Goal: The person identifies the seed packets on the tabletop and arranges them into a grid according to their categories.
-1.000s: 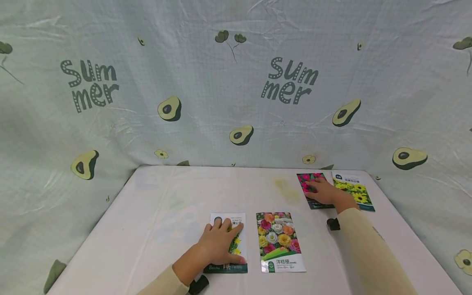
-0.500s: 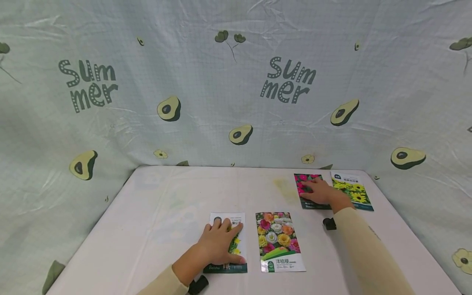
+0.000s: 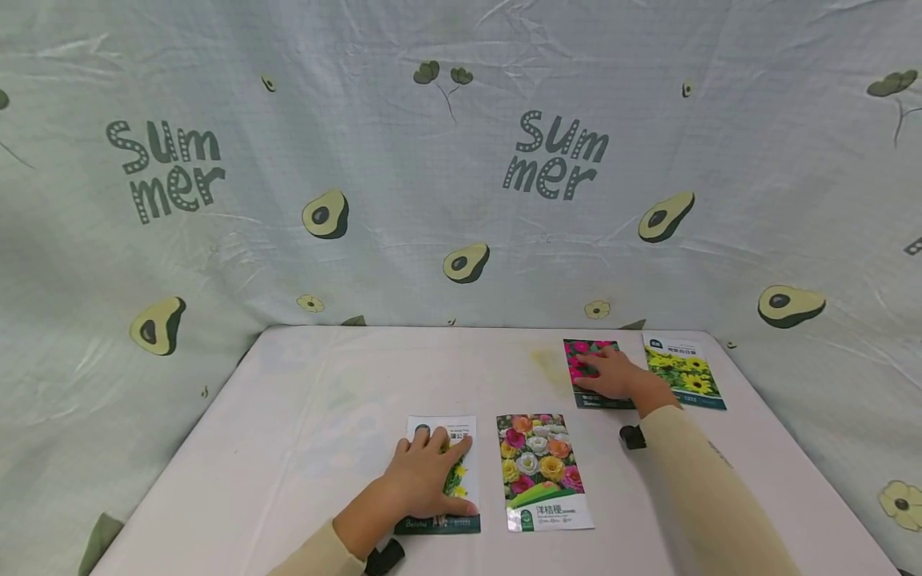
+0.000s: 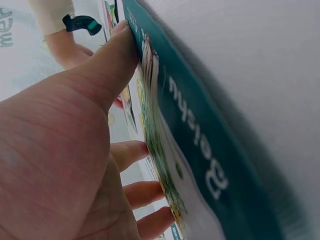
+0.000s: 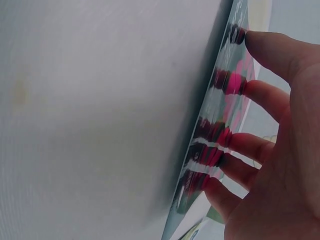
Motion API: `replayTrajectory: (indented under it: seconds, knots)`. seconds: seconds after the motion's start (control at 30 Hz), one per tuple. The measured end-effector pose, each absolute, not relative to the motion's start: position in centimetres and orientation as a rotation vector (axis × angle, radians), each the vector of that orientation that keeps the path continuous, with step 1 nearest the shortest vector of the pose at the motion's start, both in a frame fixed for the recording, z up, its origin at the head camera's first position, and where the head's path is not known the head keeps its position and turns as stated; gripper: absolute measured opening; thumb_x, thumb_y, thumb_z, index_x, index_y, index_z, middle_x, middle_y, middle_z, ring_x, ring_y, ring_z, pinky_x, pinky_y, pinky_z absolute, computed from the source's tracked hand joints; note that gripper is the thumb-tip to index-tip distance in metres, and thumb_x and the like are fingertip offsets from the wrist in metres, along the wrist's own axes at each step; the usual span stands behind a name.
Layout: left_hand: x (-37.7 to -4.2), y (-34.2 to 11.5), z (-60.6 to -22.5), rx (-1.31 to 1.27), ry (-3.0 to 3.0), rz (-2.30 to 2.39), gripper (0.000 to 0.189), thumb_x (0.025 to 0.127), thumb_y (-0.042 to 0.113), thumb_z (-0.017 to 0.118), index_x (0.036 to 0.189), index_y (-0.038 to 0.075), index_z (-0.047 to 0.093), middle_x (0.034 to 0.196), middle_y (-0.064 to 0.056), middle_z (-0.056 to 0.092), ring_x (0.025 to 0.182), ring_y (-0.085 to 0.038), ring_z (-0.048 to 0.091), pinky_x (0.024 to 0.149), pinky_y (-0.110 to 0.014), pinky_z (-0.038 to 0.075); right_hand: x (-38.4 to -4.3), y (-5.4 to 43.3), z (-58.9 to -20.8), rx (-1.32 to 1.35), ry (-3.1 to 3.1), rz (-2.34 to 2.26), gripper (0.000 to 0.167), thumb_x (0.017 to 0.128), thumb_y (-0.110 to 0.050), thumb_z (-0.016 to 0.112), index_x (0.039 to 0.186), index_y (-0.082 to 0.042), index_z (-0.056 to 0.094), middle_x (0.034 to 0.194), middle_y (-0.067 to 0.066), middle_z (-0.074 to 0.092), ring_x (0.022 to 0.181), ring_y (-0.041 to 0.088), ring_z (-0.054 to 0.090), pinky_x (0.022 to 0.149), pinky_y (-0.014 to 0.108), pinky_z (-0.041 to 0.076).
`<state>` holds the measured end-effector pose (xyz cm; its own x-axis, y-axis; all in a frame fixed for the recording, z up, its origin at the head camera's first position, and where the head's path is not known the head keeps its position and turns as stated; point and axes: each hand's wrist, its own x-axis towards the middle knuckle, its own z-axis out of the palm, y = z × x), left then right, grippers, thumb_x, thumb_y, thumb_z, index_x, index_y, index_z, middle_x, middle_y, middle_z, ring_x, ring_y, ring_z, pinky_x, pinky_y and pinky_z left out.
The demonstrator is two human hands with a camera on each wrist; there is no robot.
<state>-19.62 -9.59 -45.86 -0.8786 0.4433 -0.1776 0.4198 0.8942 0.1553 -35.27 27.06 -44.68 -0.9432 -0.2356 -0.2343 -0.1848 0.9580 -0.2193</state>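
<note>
My left hand (image 3: 423, 478) rests with spread fingers on a flat packet (image 3: 462, 478) printed with yellow flowers and a dark green band. In the left wrist view its thumb and fingertips touch the packet's face. Farther back on the right, my right hand (image 3: 614, 376) has its fingertips on a packet (image 3: 584, 348) of bright pink flowers. The right wrist view shows those fingers (image 5: 267, 100) extended and apart, pressing on the glossy front. Beside the left hand lies a packet (image 3: 542, 464) with roses-like blooms in mixed colours. Each hand partly covers its packet.
Another packet (image 3: 684, 368) with yellow flowers lies at the back right corner, partly behind the right wrist. Everything lies on a white table (image 3: 346, 384). A pale curtain (image 3: 389, 160) printed with avocados hangs behind and at both sides.
The right hand has slid the pink-flower packet a little to the left, widening the gap to the yellow-flower packet at the corner. The left hand stays on its packet. The view has shifted slightly.
</note>
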Motion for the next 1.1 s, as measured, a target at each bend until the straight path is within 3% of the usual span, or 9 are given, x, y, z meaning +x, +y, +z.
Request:
replayTrajectory:
  seconds: [1.1]
  knots:
    - [-19.7,-9.6,-46.0,0.66,2.862,0.178,0.1,0.074,0.08,0.07,0.157,0.03,0.043,0.12,-0.006,0.044,0.101,-0.024,0.034,0.075,-0.039,0.026,-35.9,25.0,-45.3,-0.228,2.832,-0.308,0.077,0.1,-0.054,0.058,0.158,-0.009,0.035,0.164,0.033,0.019,0.15,0.058,0.017,0.113,0.074,0.025]
